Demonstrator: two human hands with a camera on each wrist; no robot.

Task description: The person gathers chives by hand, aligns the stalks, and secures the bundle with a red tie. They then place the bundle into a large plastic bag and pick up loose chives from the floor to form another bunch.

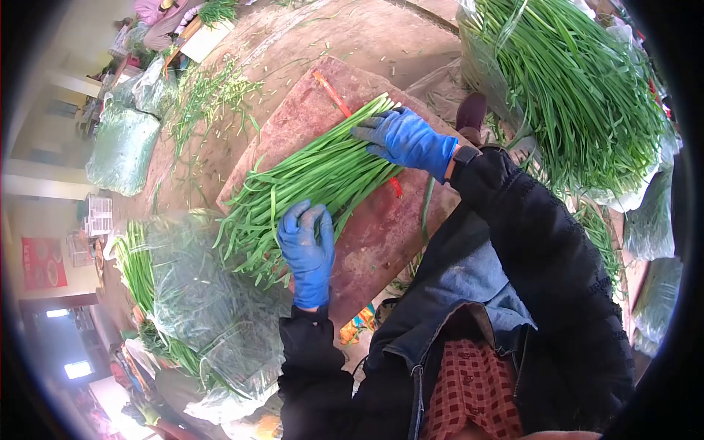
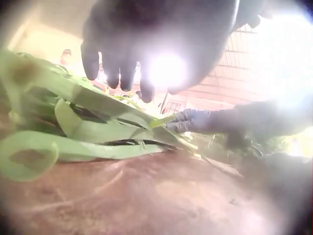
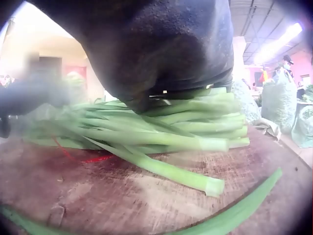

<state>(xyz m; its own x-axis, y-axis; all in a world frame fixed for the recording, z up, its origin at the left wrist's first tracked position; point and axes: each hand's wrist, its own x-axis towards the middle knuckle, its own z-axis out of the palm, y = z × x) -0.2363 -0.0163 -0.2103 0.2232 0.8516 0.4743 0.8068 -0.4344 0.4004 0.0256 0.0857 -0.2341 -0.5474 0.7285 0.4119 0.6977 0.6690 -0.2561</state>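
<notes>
A bundle of Chinese chives (image 1: 308,176) lies across a reddish, worn board (image 1: 381,246), cut ends at the upper right, leaf tips at the lower left. Beneath it runs a red strip (image 1: 331,93) that shows on both sides. My right hand (image 1: 414,139), in a blue glove, rests over the stalks near their cut ends, fingers stretched across them. At the leafy end my left hand (image 1: 306,253), gloved alike, has its fingers loosely bent beside the leaves. In the right wrist view one chive stalk (image 3: 181,175) sticks out from the bundle across the board.
A large heap of chives (image 1: 572,95) stands in plastic at the upper right. Bagged chives (image 1: 213,271) lie at the lower left, and a full plastic bag (image 1: 125,147) stands farther back. Scattered trimmings (image 1: 209,95) cover the floor; another person (image 1: 158,22) sits at the top left.
</notes>
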